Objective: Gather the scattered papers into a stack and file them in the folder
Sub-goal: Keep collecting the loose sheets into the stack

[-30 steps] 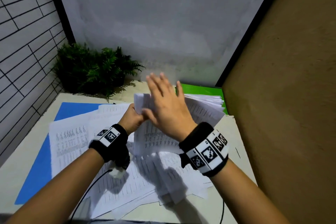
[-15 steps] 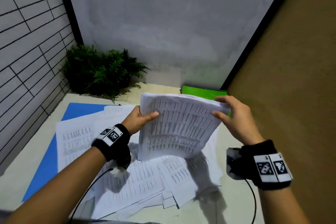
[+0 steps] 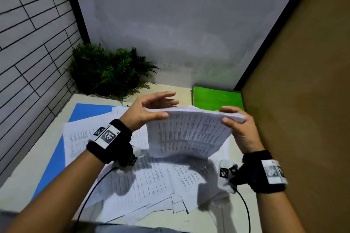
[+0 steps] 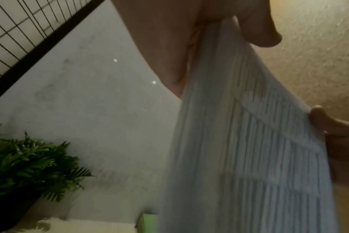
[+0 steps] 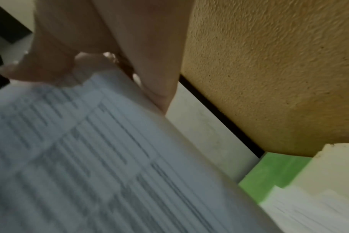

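Note:
I hold a stack of printed papers upright above the table, its lower edge standing on the loose sheets spread below. My left hand pinches the stack's top left corner, thumb in front and fingers behind. My right hand grips the top right corner. The left wrist view shows the stack edge-on under my thumb. The right wrist view shows its printed face below my fingers. A blue folder lies flat on the left, partly under the loose sheets.
A green folder or box sits at the back right of the table. A potted fern stands in the back left corner. A brown wall runs close along the right. A cable trails from my left wrist.
My right hand moved off the face of the stack to its right corner and took hold. The stack has since tilted back, and my left fingers have spread behind its top edge.

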`<state>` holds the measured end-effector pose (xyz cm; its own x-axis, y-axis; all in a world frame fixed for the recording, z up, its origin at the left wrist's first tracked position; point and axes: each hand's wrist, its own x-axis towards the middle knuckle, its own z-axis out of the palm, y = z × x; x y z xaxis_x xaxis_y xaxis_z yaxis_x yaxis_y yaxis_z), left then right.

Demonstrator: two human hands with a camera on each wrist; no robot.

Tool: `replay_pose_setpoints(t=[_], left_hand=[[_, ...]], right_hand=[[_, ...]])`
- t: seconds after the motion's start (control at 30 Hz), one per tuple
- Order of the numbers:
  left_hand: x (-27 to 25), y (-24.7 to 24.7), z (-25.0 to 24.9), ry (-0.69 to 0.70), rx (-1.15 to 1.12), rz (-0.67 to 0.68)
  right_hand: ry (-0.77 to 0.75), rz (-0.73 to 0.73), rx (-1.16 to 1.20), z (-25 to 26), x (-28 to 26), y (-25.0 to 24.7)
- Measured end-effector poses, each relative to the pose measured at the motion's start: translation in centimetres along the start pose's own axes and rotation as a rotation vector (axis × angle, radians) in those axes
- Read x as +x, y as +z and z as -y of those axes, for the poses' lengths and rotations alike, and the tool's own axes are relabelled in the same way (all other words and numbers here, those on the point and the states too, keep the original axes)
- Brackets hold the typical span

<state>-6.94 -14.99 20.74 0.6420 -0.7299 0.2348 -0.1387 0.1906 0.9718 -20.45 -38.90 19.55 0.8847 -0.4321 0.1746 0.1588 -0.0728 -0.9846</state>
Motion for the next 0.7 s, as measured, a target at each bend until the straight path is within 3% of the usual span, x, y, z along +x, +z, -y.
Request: replay_pose_setpoints(t=[0.27, 0.43, 0.7], left_hand=[[0.1, 1.2, 1.3, -0.065, 0.188, -0.064], [0.8, 1.9, 0.4, -0.042, 0.14, -0.082], [2.1, 2.3, -0.2, -0.059, -0.012, -0.167]], right_hand=[[0.065, -0.115, 0.022, -0.7, 0.5, 0.7], [0.02, -0.226, 0.051, -0.4, 0.3, 0.5], [-0.036, -0.253, 0.047, 0.4, 0.5, 0.3]])
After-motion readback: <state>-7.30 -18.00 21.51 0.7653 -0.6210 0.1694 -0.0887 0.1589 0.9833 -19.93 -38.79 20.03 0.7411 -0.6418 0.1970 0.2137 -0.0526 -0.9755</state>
